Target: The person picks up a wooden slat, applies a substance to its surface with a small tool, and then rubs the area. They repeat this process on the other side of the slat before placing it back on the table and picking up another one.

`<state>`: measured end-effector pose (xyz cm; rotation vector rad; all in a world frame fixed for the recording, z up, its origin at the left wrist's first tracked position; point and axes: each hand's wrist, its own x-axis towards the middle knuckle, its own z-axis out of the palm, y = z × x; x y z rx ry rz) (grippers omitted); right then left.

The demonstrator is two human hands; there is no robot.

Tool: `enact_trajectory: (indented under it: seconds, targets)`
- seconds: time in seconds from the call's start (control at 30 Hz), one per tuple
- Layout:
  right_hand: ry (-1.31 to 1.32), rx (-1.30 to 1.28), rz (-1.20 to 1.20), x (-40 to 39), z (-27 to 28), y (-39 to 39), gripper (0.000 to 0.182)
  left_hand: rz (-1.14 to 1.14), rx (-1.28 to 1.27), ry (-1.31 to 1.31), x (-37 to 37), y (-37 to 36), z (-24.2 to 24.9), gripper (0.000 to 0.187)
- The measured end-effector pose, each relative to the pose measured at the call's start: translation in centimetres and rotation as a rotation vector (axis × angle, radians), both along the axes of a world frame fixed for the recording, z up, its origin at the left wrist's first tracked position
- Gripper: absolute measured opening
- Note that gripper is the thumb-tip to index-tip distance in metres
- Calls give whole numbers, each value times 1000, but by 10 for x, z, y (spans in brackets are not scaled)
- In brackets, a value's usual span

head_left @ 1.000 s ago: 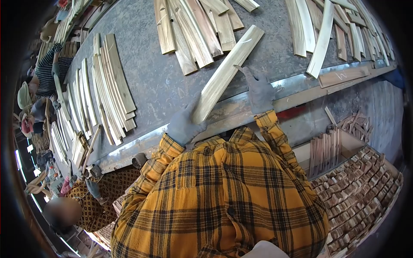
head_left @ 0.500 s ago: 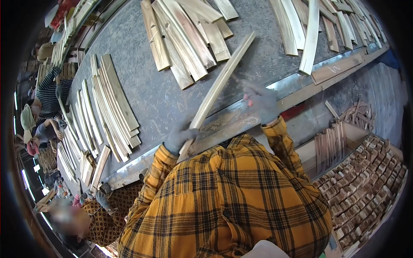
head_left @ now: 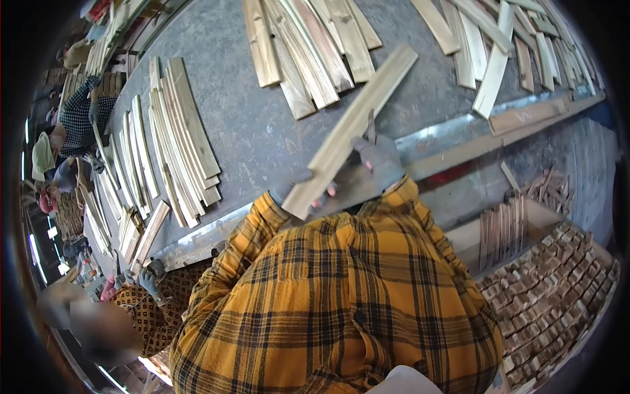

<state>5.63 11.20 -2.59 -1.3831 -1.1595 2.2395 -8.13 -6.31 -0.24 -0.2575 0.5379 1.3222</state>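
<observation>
A flat wooden slat slants up and away from my body over the table edge. My left hand, in a grey glove, is closed around its near end. My gloved right hand is at the slat's right edge near the middle, one finger reaching up over the wood and the others curled. The fingertips of both gloves look bare. Beyond the slat's far end lies a fanned group of slats on the metal-topped table.
More slats lie in rows at left, and a loose pile at upper right. A board with chalk marks rests along the table edge. Stacked wood blocks fill a crate at lower right. A co-worker's gloved hand is at lower left.
The slat has turned from its narrow edge to show its broad face. My right hand has moved left from beside it to meet its edge. My left hand still grips the near end.
</observation>
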Motion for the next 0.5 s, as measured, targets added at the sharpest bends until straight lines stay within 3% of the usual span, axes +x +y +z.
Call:
enact_trajectory:
  seconds: [0.1, 0.17, 0.23, 0.3, 0.37, 0.43, 0.5]
  targets:
    - [37, 38, -70, -3, 24, 3, 29, -60, 109, 18, 8, 14, -4, 71]
    - [-62, 124, -127, 7, 32, 23, 24, -159, 91, 39, 11, 31, 3, 60]
    - [108, 280, -208, 24, 41, 68, 21, -239, 292, 1296, -1, 65, -27, 53]
    - [89, 541, -218, 43, 38, 141, 25, -405, -228, 1718, -11, 108, 29, 45]
    - [-85, 592, -112, 55, 45, 219, 31, -307, -330, 2009, -21, 134, 33, 45]
    - [-646, 1286, -197, 47, 48, 259, 32, -296, -424, 2192, -20, 149, 38, 48]
    - [-549, 1264, -180, 34, 70, 243, 30, -373, -500, 2278, -7, 161, 45, 54]
